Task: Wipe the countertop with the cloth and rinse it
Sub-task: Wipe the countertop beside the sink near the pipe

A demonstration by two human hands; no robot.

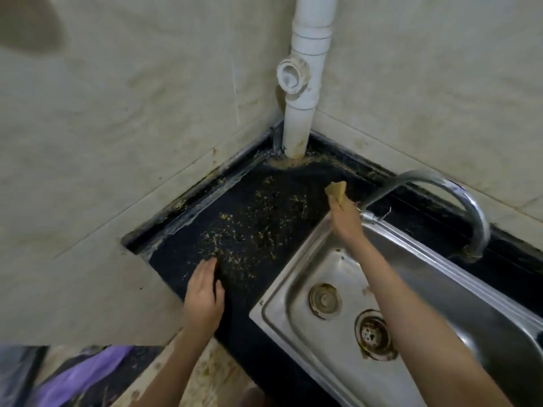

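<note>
Pale, mottled tiled walls [147, 113] meet in a corner behind the sink [293, 289], a rectangular stainless-steel basin with a dull, scratched sheen. To the left of the sink and behind it runs the black, finely speckled tabletop [249, 201], strewn with yellowish crumbs. A white plastic pipe [305, 83], round and jointed, rises from the tabletop in the corner beyond the sink's far-left corner. A curved chrome faucet [458, 198] arches over the sink's far rim. Two round drains, rust-stained, sit in the basin floor. The left hand [202, 295] lies flat on the tabletop just left of the sink, fingers straight and relaxed among the crumbs. The right hand [345, 218] reaches across the sink's far-left corner and grips the cloth [337, 191], a small tan crumpled wad sticking out past its fingers above the tabletop, well apart from the left hand.
</note>
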